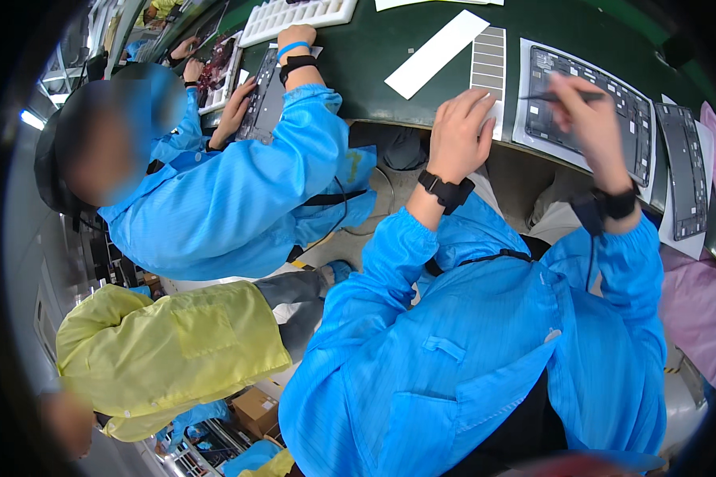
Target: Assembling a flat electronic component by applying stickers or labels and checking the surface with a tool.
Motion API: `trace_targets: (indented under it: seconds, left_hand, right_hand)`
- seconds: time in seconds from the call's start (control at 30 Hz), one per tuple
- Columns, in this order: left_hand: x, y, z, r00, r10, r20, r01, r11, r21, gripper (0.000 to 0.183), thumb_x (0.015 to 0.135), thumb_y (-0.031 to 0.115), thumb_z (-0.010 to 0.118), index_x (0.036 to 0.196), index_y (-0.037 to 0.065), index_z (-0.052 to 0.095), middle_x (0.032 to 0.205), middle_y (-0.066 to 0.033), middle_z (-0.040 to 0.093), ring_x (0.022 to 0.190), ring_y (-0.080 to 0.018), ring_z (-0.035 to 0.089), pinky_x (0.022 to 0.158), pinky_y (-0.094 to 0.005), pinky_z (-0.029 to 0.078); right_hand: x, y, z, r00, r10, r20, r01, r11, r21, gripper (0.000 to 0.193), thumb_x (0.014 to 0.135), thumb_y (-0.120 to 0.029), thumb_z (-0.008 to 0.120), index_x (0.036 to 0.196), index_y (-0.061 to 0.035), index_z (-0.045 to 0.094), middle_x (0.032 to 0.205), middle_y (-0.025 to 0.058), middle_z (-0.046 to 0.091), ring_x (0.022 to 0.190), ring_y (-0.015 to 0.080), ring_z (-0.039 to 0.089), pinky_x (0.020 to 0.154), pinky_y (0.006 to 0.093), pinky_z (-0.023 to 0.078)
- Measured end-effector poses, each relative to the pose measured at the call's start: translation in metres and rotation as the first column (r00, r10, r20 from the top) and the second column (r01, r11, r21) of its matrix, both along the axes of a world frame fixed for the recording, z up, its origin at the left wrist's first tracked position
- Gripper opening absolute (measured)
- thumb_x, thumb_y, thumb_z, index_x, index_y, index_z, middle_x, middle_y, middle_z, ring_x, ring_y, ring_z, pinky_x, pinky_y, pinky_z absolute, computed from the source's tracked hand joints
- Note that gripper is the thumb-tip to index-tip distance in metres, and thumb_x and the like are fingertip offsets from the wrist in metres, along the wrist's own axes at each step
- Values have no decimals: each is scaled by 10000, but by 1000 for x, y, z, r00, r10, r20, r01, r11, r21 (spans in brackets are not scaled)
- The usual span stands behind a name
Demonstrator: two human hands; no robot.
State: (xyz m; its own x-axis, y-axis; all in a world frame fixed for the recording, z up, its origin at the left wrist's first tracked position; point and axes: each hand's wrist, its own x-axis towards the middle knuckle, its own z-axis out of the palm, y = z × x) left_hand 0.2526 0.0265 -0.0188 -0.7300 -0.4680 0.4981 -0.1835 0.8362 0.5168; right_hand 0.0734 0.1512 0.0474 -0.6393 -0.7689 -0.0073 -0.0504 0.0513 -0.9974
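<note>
My left hand (459,135) lies at the table's near edge, over the lower left part of a sheet of grey rectangular stickers (488,60). Its fingers are stretched and slightly bent, with nothing visible gripped in them. My right hand (593,123), smeared by motion, is closed around a slim dark pointed tool (539,97), perhaps tweezers. The tool is above a flat black device panel (624,107) with several small white patches. This panel rests on a white backing sheet (525,119). Whether the tool's tip touches the panel, I cannot tell.
A blank white strip (437,54) lies left of the stickers. Another black panel (682,171) stands on white sheeting at the right. A white slotted tray (298,17) is at the back. To my left a co-worker in a blue sleeve (239,183) handles a dark panel (264,107).
</note>
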Motion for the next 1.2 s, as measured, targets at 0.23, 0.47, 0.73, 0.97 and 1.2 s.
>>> trace_targets:
  seconds: [0.23,0.47,0.73,0.97,1.2]
  left_hand:
    - [-7,2,-12,998,8,61,-2,995,-100,439,826,203,620,1235,56,564,1316,-117,551,1251,-285,491,1042,-432,352]
    - [-6,0,-13,999,-3,36,4,1000,-23,462,796,199,648,1222,49,552,1308,-128,555,1255,-292,488,1042,-434,348]
    - [-7,3,-17,999,8,32,-6,998,-56,458,784,195,659,1210,59,558,1288,-116,572,1249,-292,496,1039,-430,351]
    - [-6,5,-15,999,3,34,-3,1000,-9,459,774,191,676,1201,61,566,1295,-106,572,1254,-287,493,1039,-431,354]
    - [-7,6,-15,999,-1,47,0,1000,9,454,776,187,680,1199,64,570,1298,-117,569,1261,-287,487,1040,-429,355]
  right_hand:
    - [5,-33,-55,996,-49,-75,51,998,24,358,904,-354,637,746,-33,656,572,-8,569,504,41,501,467,206,370]
    - [7,-35,-68,978,-79,-193,79,997,-11,390,912,-378,614,747,-27,650,555,-3,555,500,43,480,474,220,358]
    - [7,-33,-72,977,-67,-203,63,998,-24,388,911,-378,618,755,-24,643,559,-4,540,539,56,501,498,230,368]
    - [7,-30,-73,970,-61,-235,59,998,-12,319,912,-324,632,797,-27,634,609,-12,567,575,54,539,515,217,398]
    - [6,-29,-70,996,-81,-32,74,982,-172,215,913,-211,632,999,-16,664,646,24,619,555,55,555,475,198,404]
